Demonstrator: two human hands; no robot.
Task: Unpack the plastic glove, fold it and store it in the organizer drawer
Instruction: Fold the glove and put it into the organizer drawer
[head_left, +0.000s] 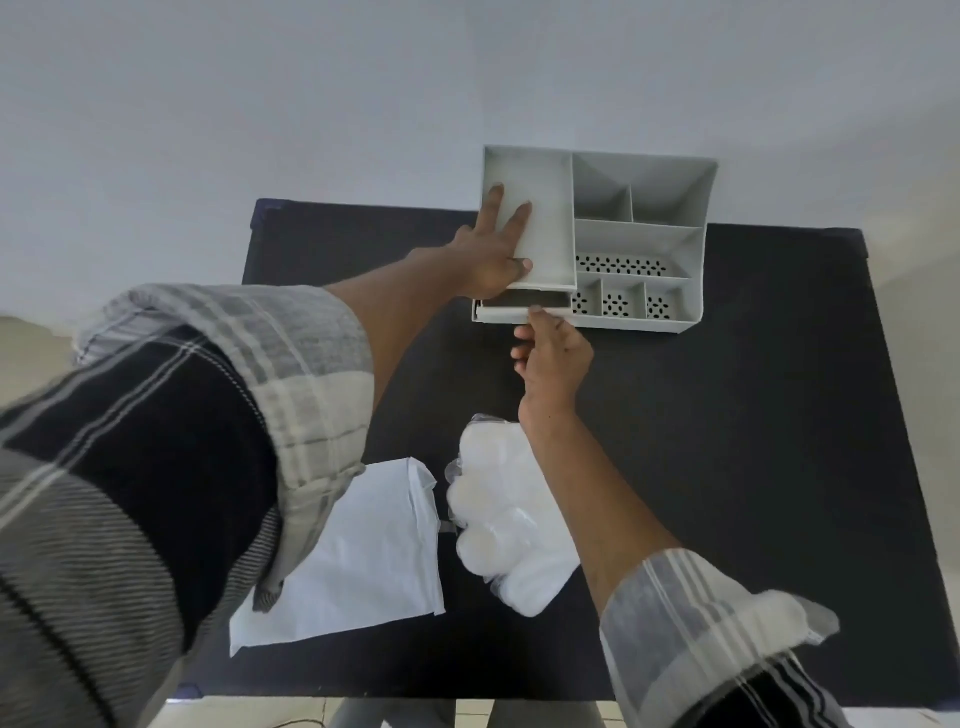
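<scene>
At the table's far edge my left hand (498, 249) lies flat, fingers spread, bracing the organizer (644, 234); my right hand (550, 353) pinches the drawer (504, 313) front, barely open. Glove (511, 514) near me, beside its wrapper (363, 551) — looks light, limp, slippery — grab it by the cuff.

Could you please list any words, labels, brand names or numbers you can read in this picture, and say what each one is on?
None can be read.
Grey organizer: plain plastic, only punched holes, no lettering.
White flat packet: blank on the side that shows.
Clear plastic glove: no print visible.
Black table: no marking.
</scene>
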